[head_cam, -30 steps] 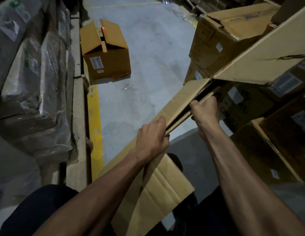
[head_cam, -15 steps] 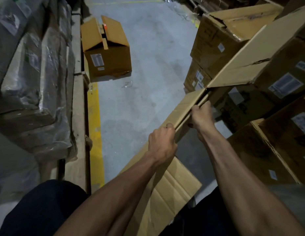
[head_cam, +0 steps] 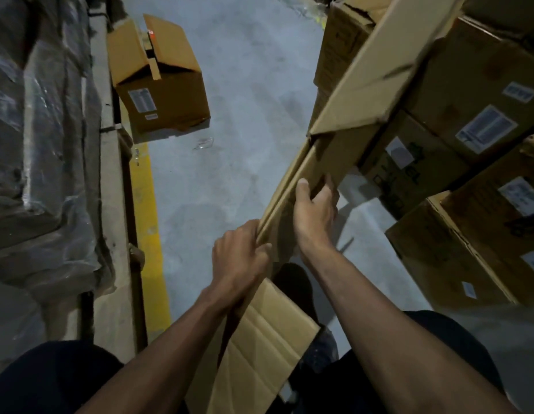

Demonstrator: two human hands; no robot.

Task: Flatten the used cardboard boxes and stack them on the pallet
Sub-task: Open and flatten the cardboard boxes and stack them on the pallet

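Above grey floor (head_cam: 229, 174), both hands (head_cam: 241, 258) (head_cam: 315, 207) grip the flattened box (head_cam: 334, 162) between them.

One flattened box (head_cam: 268, 348), one open box (head_cam: 161, 85), two hands (head_cam: 241, 261) (head_cam: 315, 207)

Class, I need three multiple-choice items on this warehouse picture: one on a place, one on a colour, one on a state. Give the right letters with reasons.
1. Where does the open box stand?
A. on the floor
B. on the stack
C. on a shelf

2. What colour is the floor line?
A. white
B. yellow
C. red

3. What is the left hand doing?
A. hanging idle
B. pressing the floor
C. gripping the flattened box

Answers: 1 A, it sits on the grey concrete; 2 B, the stripe beside the wrapped goods is yellow; 3 C, its fingers curl round the folded edge, the right hand holding further up.
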